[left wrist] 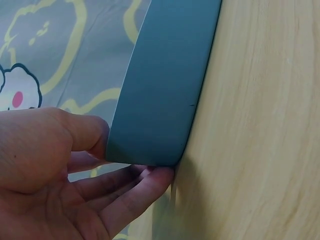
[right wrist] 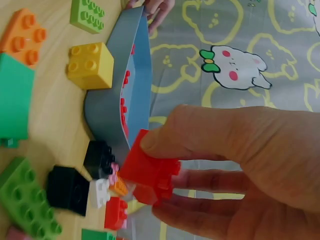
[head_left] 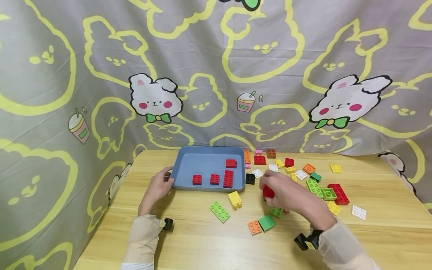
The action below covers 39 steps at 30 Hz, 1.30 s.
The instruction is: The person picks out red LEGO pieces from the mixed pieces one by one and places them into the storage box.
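A red toy brick (right wrist: 150,167) is pinched between the thumb and fingers of my right hand (head_left: 287,193), with its studs turned toward the fingers. That hand is above the table, to the right of a blue-grey tray (head_left: 209,150). My left hand (head_left: 161,184) grips the tray's near left corner, its thumb by the rim and its fingertips low against the wall in the left wrist view. Inside the tray lie several red bricks, among them a long one (head_left: 228,179) and a small one (head_left: 197,179).
A yellow brick (head_left: 235,200) and a lime brick (head_left: 220,212) lie before the tray. Nearer the front are an orange brick (head_left: 254,227) and a green one (head_left: 267,223). Loose bricks of several colours spread over the table's right side. A patterned curtain (head_left: 202,93) hangs behind.
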Each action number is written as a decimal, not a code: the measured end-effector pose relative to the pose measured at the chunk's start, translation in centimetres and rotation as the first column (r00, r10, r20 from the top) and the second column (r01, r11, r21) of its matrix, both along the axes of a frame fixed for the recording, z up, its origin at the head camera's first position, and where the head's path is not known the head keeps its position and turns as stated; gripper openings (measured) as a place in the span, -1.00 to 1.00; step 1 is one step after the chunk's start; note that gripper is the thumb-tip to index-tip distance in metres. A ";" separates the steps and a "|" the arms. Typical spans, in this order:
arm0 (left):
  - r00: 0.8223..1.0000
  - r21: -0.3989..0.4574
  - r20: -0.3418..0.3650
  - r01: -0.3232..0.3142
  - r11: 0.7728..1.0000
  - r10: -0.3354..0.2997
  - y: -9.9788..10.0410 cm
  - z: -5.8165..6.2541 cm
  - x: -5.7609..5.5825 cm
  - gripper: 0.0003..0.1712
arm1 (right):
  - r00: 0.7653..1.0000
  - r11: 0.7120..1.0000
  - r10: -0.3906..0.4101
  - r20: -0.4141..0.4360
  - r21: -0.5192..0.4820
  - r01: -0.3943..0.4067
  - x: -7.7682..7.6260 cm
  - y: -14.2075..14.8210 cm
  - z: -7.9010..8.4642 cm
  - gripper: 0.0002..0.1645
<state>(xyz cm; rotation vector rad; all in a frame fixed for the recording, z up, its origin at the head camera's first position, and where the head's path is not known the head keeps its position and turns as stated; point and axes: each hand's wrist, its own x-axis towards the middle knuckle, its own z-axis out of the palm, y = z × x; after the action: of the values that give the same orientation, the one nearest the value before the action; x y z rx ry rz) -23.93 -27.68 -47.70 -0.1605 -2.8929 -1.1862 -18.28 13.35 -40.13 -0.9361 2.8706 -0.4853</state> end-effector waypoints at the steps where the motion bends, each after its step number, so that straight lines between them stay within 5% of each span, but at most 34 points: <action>1: 1.000 -0.001 0.001 0.001 1.000 -0.001 0.0 0.0 0.0 -0.43 | 1.000 1.000 0.004 -0.002 0.009 -0.004 -0.4 -0.4 0.1 -0.71; 14: 1.000 -0.011 0.000 0.004 1.000 -0.004 0.2 -0.2 -0.4 -0.43 | 0.969 0.990 0.121 -0.214 -0.045 -0.134 -6.2 -6.1 -0.9 -0.62; 28: 1.000 0.001 -0.004 0.001 1.000 -0.001 0.1 -0.3 -0.2 -0.43 | 0.984 0.990 0.126 -0.124 -0.052 -0.134 -12.1 -11.3 -2.4 -0.59; 39: 1.000 0.006 0.011 0.000 1.000 0.000 -0.1 -0.1 -0.2 -0.42 | 0.997 0.994 0.080 0.021 0.069 -0.081 -14.0 -13.8 -3.7 -0.60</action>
<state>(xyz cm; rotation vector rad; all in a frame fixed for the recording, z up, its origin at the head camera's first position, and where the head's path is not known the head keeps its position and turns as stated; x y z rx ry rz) -24.13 -27.74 -47.83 -0.1549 -2.8982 -1.1991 -32.23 -0.43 -43.83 -1.0260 2.8008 -0.3817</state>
